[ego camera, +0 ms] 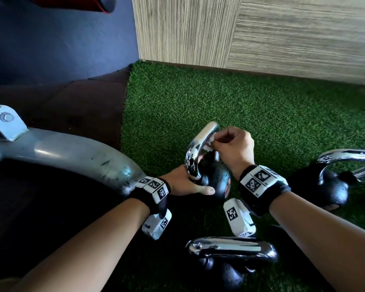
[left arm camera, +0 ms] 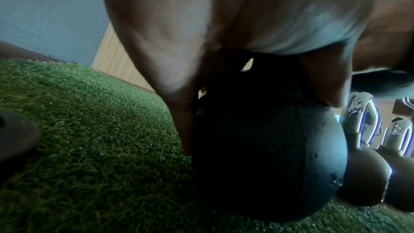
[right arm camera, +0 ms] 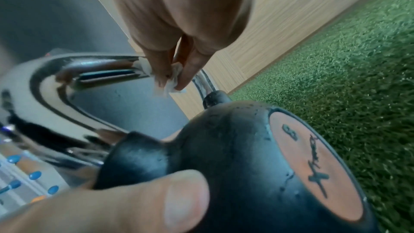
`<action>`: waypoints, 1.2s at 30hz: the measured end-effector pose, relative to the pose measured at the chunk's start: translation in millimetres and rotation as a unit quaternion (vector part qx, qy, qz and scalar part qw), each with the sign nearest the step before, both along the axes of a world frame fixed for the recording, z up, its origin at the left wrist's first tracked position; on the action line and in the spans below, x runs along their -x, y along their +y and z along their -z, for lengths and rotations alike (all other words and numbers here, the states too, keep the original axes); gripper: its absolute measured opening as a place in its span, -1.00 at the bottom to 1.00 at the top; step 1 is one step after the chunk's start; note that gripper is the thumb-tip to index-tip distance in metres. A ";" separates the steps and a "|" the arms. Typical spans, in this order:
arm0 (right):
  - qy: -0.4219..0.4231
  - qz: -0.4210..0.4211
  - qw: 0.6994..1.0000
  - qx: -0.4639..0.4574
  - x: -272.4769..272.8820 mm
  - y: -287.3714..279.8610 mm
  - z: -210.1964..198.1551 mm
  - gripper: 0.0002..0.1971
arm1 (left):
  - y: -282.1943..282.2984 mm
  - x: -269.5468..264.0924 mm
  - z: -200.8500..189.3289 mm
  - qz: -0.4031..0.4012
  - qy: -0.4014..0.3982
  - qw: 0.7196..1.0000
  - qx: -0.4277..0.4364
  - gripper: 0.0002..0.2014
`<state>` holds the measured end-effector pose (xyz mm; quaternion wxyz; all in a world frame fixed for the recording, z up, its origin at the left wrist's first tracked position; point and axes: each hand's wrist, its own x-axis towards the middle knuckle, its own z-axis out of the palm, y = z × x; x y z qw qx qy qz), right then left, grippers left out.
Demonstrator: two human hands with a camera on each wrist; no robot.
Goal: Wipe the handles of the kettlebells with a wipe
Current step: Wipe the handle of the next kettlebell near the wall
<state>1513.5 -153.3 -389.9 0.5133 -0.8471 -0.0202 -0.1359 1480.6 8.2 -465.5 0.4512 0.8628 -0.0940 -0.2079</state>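
Observation:
A black kettlebell (ego camera: 216, 179) with a chrome handle (ego camera: 195, 152) sits tilted on the green turf at the centre. My left hand (ego camera: 188, 184) grips its ball from the left, thumb across the front; the fingers are hidden behind it. My right hand (ego camera: 219, 140) pinches a small white wipe (ego camera: 209, 144) against the far right side of the handle. In the right wrist view the wipe (right arm camera: 170, 81) is bunched between thumb and fingers on the chrome handle (right arm camera: 56, 81), above the ball (right arm camera: 235, 148) with its orange label. The left wrist view shows the dark ball (left arm camera: 264, 157) under my palm.
Two more chrome-handled kettlebells stand on the turf (ego camera: 240, 106): one at the right (ego camera: 329, 186), one close in front of me (ego camera: 230, 258). A grey metal frame tube (ego camera: 72, 152) curves in from the left. A wood-grain wall (ego camera: 261, 32) borders the turf at the back.

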 end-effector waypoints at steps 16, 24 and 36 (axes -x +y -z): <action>0.029 0.075 0.997 0.018 -24.5 -2.6 -0.2 -0.77 | -2.0 12.3 -9.2 0.001 -0.043 0.999 -0.017 -0.20; 0.073 0.060 0.991 0.094 -20.1 -8.0 2.5 -0.83 | -6.6 10.6 -2.8 0.007 -0.044 0.999 -0.022 -0.26; 0.159 -0.008 0.978 0.135 -1.8 -65.4 -15.4 -0.82 | -21.3 31.2 -6.9 0.028 -0.098 0.994 -0.048 0.12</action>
